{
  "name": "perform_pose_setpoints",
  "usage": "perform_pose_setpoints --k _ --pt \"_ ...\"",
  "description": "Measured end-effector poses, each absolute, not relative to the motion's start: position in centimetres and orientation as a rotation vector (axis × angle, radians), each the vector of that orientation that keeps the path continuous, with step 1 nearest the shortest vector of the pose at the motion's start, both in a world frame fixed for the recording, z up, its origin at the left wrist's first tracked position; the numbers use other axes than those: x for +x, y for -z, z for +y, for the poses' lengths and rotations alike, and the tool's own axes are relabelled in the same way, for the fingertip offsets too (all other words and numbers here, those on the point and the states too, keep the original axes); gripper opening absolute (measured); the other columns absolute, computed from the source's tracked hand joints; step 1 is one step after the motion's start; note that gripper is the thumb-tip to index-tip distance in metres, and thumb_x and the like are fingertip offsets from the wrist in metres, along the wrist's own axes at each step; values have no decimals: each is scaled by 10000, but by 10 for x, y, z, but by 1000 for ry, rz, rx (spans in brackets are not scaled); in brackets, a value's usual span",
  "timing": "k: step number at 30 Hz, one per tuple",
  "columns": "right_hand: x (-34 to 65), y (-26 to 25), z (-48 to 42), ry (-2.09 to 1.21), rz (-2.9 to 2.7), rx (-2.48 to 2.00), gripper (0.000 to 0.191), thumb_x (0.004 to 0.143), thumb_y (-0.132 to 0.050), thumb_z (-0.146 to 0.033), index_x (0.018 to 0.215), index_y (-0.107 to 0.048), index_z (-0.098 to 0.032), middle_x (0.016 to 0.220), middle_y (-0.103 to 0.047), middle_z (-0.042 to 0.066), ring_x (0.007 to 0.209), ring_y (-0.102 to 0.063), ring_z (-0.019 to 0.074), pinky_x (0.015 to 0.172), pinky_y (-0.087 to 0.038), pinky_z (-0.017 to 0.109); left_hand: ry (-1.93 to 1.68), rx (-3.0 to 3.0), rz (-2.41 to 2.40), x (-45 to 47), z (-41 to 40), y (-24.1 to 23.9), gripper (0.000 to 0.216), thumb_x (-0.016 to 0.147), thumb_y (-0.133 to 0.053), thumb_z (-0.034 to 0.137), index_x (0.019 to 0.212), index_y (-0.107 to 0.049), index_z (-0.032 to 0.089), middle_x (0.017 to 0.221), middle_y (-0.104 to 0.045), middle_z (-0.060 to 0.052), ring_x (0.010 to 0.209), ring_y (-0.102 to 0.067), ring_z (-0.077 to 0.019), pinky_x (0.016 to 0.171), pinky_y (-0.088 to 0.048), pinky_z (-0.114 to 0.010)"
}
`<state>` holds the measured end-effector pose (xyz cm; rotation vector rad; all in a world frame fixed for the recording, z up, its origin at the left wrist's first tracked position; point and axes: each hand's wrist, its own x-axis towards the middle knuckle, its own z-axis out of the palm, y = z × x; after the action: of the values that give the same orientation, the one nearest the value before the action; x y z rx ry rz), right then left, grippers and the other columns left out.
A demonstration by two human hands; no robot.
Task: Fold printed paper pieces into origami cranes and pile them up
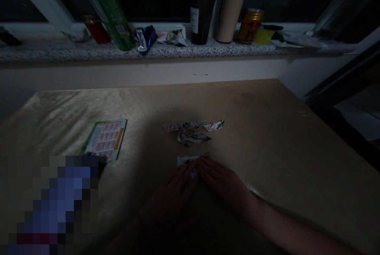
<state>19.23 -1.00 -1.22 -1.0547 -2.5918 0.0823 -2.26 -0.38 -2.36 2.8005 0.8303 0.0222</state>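
Observation:
Near the front middle of the table, a small printed paper piece (184, 158) lies partly under my fingers. My left hand (170, 193) rests on its near left part, fingers stretched forward and flat. From the right, my right hand (221, 179) lays its straight fingers on the same paper, fingertips close to those of the left. Both hands hide most of the paper, so its folds cannot be made out. Just beyond are several folded paper strips (194, 138) with pointed ends, bearing the same kind of print. The light is dim.
To the left lies a stack of printed calendar cards (108, 138); a pixelated patch covers the lower left corner. Behind the table (267, 128), a speckled windowsill (166, 52) carries a green bottle (114, 21), a dark bottle (202, 19), a tall tube (233, 5) and a gold can (251, 25).

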Motion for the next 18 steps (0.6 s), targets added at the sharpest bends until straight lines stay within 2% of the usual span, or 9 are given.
perform_pose_setpoints --k 6,8,14,18 --pt "194 13 -10 -121 -2577 -1057 420 799 -485 -35 1218 -499 -60 1262 -535 150 1211 -451 235 978 -449 369 36 2715 886 -17 -5 2 758 748 -567 475 1366 -320 112 1470 -183 -184 1335 -155 -332 1045 -244 -455" --pt "195 14 -10 -177 -2568 -1062 442 807 -487 -44 1248 -468 -64 1280 -520 143 1233 -424 225 1001 -427 366 39 2718 889 -15 -6 -3 772 753 -566 471 1375 -301 98 1464 -199 -191 1337 -154 -319 1051 -241 -435" --pt "196 21 -12 -251 -2539 -1132 449 871 -440 -87 1315 -388 -127 1338 -469 91 1259 -388 192 1026 -399 356 19 2712 831 -21 -2 19 829 738 -562 521 1407 -240 153 1479 -166 -164 1331 -156 -351 1031 -272 -469" --pt "196 20 -13 -259 -2578 -1121 432 869 -473 -115 1296 -414 -101 1341 -465 96 1278 -354 216 1037 -385 370 -103 2712 834 -24 -3 26 769 751 -548 540 1380 -302 173 1486 -124 -165 1320 -189 -360 1017 -298 -477"
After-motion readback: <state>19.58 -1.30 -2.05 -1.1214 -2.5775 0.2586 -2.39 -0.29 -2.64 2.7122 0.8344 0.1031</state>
